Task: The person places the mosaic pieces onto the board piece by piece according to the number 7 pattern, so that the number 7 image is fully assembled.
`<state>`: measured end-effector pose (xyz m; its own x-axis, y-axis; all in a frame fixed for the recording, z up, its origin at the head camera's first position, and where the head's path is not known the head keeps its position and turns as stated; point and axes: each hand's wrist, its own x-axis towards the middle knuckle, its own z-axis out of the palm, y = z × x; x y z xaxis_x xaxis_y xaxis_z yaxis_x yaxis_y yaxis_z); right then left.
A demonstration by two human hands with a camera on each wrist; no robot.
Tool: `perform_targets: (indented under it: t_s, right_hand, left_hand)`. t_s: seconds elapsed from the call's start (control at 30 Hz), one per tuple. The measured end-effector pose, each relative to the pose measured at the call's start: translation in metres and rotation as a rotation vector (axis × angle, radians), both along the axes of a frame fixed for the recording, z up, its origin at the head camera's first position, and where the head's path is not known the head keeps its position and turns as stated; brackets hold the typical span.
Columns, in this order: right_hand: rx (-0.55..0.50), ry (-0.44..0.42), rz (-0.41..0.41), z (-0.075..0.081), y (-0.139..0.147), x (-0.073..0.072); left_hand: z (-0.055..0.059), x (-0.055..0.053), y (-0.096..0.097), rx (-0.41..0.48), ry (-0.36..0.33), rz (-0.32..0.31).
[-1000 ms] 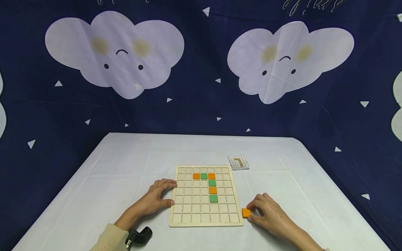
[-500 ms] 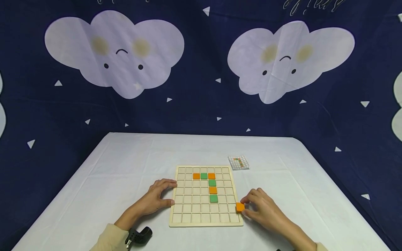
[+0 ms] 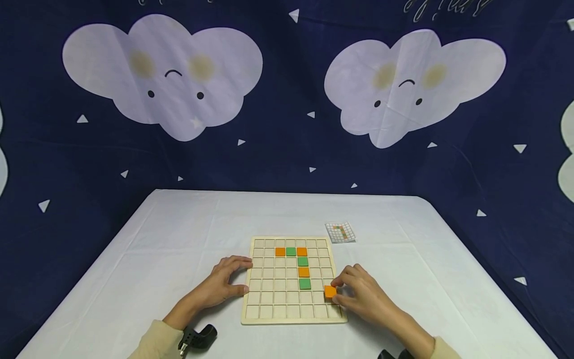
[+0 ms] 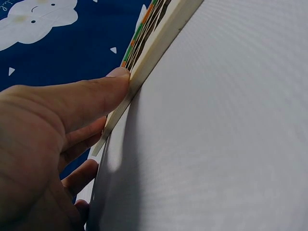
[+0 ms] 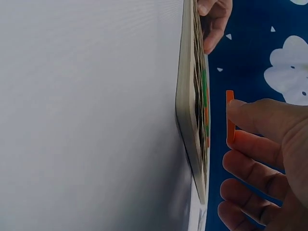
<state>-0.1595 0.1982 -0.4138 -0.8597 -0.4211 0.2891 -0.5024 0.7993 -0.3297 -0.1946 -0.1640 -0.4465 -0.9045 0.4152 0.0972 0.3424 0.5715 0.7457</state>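
Observation:
A wooden grid board point(image 3: 272, 311) lies on the white table. Orange and green square tiles fill several of its cells: a short row with an orange tile point(image 3: 280, 252) at its left end, then a column down to a green tile point(image 3: 305, 283). At the board's left edge, my left hand point(image 3: 221, 283) rests with thumb and fingers spread, the thumb point(image 4: 103, 94) touching the rim. Between thumb and index finger, my right hand point(image 3: 365, 294) pinches an orange tile point(image 3: 330, 291); the right wrist view shows this tile point(image 5: 230, 120) edge-on, held above the board.
A small paper card point(image 3: 341, 233) printed with a coloured grid pattern lies past the board's far right corner. Behind the table point(image 3: 188, 214) hangs a dark blue cloth point(image 3: 287, 164) with clouds and triangles.
My right hand has carried the orange tile from the table beside the board leftward and slightly away, over the board's right-hand cells. My left hand has stayed in place.

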Motion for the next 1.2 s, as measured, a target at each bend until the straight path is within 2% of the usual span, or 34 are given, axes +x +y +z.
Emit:
perform_targets:
  t_s: [0.67, 1.2]
  right_hand:
    - [0.015, -0.047, 0.067, -0.001, -0.029, -0.002]
    - [0.044, -0.017, 0.088, -0.004, -0.043, -0.005]
  left_hand:
    - [0.000, 0.000, 0.001, -0.006, 0.006, 0.007]
    - [-0.001, 0.000, 0.000, -0.009, 0.011, -0.001]
